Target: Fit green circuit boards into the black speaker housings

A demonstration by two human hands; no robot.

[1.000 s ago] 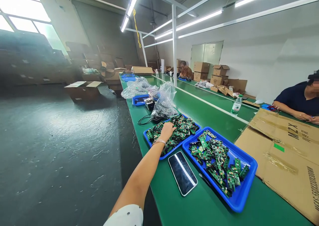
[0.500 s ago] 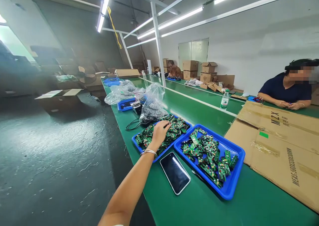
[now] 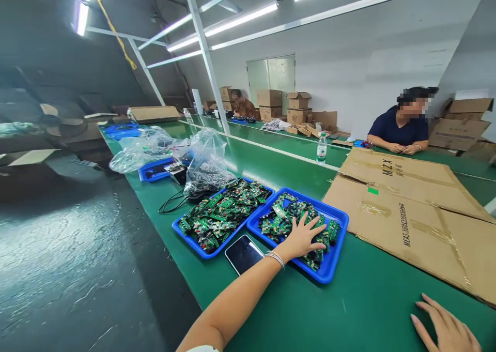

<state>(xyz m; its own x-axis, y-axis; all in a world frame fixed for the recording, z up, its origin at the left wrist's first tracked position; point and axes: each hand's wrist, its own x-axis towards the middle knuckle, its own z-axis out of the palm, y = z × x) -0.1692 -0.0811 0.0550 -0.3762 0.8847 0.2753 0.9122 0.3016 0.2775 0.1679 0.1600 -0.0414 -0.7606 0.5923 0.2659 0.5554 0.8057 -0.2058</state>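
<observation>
My left hand (image 3: pixel 301 236) is spread flat over the right-hand blue tray (image 3: pixel 332 269), its fingers apart above green circuit boards (image 3: pixel 281 210). Whether the fingertips touch the boards, I cannot tell. Beside it is a second blue tray (image 3: pixel 196 248) heaped with more circuit boards (image 3: pixel 220 212). A smartphone (image 3: pixel 242 254) lies in front of the trays, partly covered by my left forearm. At the lower right edge, my right hand (image 3: pixel 445 326) is over the green table with its fingers apart and nothing visible in it; part of it is cut off by the frame.
Flattened cardboard (image 3: pixel 387 207) covers the table's right side. A water bottle (image 3: pixel 321 149) stands beyond the trays. Clear plastic bags (image 3: pixel 209 161) and a black cable (image 3: pixel 170 202) lie at the left. A person (image 3: pixel 401 122) sits across the table, another (image 3: pixel 243 105) farther back.
My left hand has moved right, from the left tray's boards to the right tray, and spread its fingers. My right hand has come into view. The view has turned rightward.
</observation>
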